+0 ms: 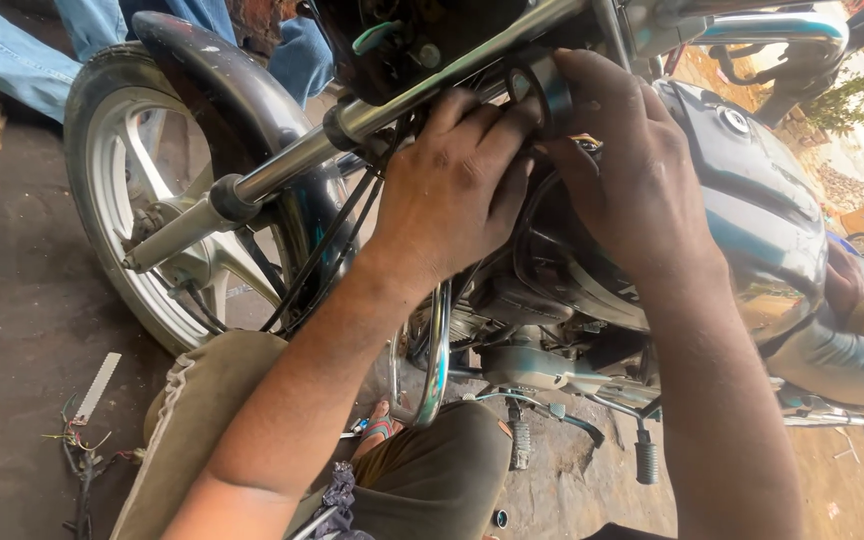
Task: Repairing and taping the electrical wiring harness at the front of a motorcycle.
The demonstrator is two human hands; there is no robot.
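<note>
Head view: left hand (452, 190) and right hand (617, 170) meet fingertip to fingertip at a black ring part (530, 88) under the motorcycle's steering head, just left of the fuel tank (752, 200). Fingers curled on it; exact grip cannot be told. Fork tube (282, 165) runs left to front wheel (127, 190). Wire scraps (77, 445) on the floor, near left.

Counted: 1 motorcycle (752, 200), 1 front wheel (137, 190), 2 footpegs (645, 462), 2 hands (452, 190), 1 wire bundle (80, 450) on floor.
</note>
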